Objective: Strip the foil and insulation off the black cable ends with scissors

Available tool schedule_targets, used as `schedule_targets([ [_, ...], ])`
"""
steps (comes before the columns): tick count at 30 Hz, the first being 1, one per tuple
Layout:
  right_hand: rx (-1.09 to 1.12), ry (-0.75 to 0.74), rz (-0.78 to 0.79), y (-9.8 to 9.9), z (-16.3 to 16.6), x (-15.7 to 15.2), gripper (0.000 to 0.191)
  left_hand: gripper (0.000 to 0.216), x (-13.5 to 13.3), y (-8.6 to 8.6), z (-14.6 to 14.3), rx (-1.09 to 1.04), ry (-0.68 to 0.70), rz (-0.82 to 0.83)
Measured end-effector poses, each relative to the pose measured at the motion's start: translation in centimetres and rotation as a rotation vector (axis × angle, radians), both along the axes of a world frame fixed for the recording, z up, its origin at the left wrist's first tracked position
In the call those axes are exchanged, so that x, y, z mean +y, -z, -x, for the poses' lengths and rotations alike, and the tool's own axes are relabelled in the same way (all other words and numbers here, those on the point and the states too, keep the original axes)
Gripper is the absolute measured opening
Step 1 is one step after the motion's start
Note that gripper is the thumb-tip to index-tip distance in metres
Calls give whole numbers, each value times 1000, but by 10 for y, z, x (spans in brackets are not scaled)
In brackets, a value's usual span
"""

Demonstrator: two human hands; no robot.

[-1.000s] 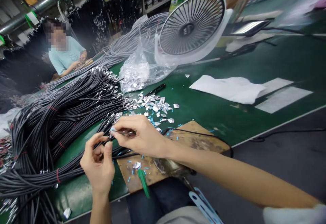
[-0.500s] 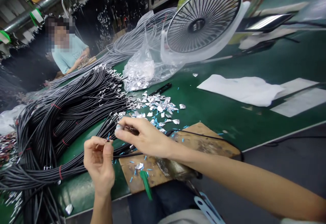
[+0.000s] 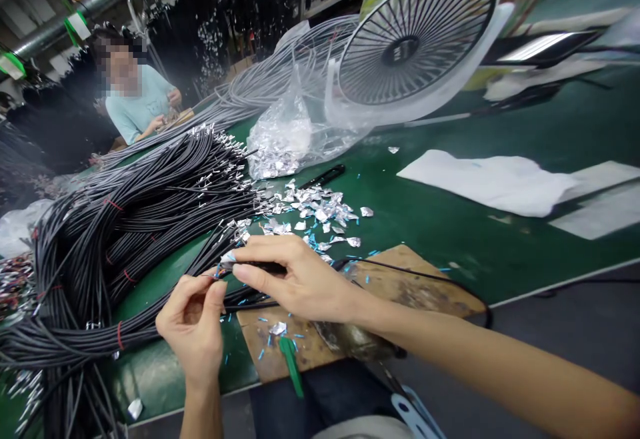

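Note:
My left hand (image 3: 193, 322) is closed in a pinch on the end of a black cable (image 3: 240, 302), where small blue wire tips show. My right hand (image 3: 295, 279) is closed around a thin dark tool (image 3: 260, 266) whose tip meets the cable end between both hands. Both hands hover over the front edge of the green table (image 3: 450, 219), beside a worn wooden board (image 3: 400, 286). A large bundle of black cables (image 3: 125, 226) with metal-foil ends lies to the left.
Foil scraps (image 3: 315, 209) and blue bits litter the table. A plastic bag of scraps (image 3: 287, 139), a white fan (image 3: 415, 46), a black pen (image 3: 325, 176) and white papers (image 3: 485, 179) lie beyond. Another person (image 3: 135, 99) works at the far left.
The view has shifted slightly. My left hand dropped a little and my right hand's tool stays at the cable end.

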State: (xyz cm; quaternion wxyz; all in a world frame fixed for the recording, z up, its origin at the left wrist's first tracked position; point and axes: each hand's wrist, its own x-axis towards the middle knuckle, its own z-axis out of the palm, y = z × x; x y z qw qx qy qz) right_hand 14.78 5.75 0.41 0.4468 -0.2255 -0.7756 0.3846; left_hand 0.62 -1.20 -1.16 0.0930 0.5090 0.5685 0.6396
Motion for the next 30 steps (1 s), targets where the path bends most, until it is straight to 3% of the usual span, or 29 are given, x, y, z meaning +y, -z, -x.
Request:
schedule_targets([
  [12,66,-61,26,1,-1,1,22,16,0,0,1,100,59,-125],
  [30,-21,-29,20,2,-2,1,21,18,2,7,-2,216,-26,-181],
])
